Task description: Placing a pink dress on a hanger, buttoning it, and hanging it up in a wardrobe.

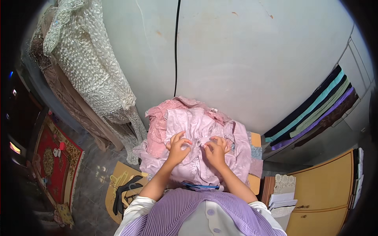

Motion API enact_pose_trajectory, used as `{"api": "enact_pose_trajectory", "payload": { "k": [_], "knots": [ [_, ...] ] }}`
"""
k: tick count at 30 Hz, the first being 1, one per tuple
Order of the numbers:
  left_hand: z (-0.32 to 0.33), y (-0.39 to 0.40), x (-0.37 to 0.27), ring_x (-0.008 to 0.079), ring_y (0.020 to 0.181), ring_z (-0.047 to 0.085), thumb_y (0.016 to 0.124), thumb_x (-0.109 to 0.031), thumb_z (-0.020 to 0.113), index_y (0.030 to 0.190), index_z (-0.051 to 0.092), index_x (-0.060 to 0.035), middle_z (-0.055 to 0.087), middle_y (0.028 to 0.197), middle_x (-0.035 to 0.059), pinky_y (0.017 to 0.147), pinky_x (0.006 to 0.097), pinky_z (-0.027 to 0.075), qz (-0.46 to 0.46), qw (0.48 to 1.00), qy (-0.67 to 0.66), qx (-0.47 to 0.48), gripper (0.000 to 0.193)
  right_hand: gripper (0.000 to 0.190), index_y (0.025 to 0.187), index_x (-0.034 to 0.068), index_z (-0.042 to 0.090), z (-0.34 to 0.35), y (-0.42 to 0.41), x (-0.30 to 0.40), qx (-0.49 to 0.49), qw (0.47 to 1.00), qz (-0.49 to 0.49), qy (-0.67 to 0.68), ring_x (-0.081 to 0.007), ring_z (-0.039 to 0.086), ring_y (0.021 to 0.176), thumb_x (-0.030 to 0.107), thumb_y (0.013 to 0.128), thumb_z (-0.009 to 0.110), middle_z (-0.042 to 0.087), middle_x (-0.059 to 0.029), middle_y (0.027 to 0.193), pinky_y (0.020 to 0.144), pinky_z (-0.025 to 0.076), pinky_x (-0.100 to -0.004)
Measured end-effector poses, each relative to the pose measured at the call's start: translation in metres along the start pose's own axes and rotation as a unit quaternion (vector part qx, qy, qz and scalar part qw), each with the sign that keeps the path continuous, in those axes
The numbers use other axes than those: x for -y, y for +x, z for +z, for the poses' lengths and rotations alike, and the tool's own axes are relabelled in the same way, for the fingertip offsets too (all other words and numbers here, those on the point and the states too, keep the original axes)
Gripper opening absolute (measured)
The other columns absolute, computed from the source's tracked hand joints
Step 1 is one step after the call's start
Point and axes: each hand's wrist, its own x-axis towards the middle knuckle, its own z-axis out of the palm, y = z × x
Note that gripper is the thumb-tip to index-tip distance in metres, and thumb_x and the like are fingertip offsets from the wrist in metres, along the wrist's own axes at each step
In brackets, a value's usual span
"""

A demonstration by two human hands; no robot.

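Note:
A pale pink satin-like garment (195,124) lies rumpled in a heap in front of me. My left hand (178,150) hovers over its left half, thumb and index finger curved towards each other with a gap between their tips. On the other side, my right hand (216,151) pinches a small gathered bit of the pale cloth between thumb and index finger. A deeper pink textured fabric (156,129) sits beneath and behind the garment. Close to my body, a thin blue rod-like item (200,186) lies across the cloth's near edge.
Clothes hangers (127,188) rest on a wooden surface (110,203) at left. A white sequined gown (88,65) hangs beside the wall (236,59). Folded cloths (313,109) hang from a rail at right, above a wooden cabinet (322,188). A red rug (56,165) covers the tiles.

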Motion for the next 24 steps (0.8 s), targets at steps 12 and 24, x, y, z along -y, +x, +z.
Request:
{"api": "enact_pose_trajectory", "payload": {
  "k": [12, 24],
  "knots": [
    [0.023, -0.007, -0.029, 0.0307, 0.126, 0.033, 0.064, -0.034, 0.071, 0.062, 0.062, -0.0127, 0.048, 0.128, 0.0077, 0.090, 0.0683, 0.016, 0.087, 0.966, 0.239, -0.050, 0.024, 0.010, 0.078, 0.014, 0.069, 0.006, -0.007, 0.000, -0.010, 1.000, 0.010, 0.009, -0.0268, 0.037, 0.116, 0.022, 0.075, 0.068, 0.053, -0.0047, 0.114, 0.092, 0.018, -0.0517],
    [0.021, -0.020, 0.005, 0.0310, 0.125, 0.035, 0.075, -0.026, 0.070, 0.090, 0.073, -0.0163, 0.047, 0.134, 0.0129, 0.102, 0.0457, 0.021, -0.044, 0.999, 0.020, 0.024, 0.018, 0.008, 0.077, 0.012, 0.068, 0.006, -0.013, 0.014, 0.015, 0.999, -0.022, 0.032, -0.0279, 0.039, 0.117, 0.019, 0.073, 0.068, 0.054, -0.0051, 0.112, 0.093, 0.018, -0.0572]
  ]
}}
